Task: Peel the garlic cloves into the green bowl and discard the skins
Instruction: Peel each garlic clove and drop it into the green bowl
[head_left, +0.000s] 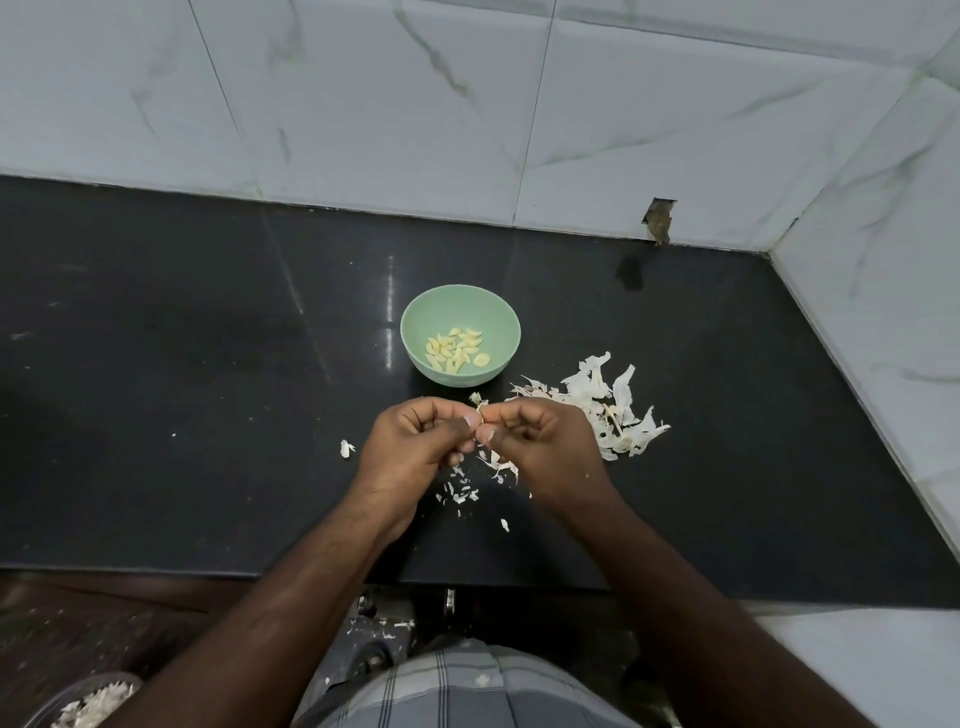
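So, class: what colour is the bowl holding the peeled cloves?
Pale green bowl, seen best in the head view.

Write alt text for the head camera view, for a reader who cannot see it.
Two hands, left hand and right hand, pinch a garlic clove between them above a black counter. Just beyond sits a green bowl holding peeled cloves, and a heap of white skins lies to its right.
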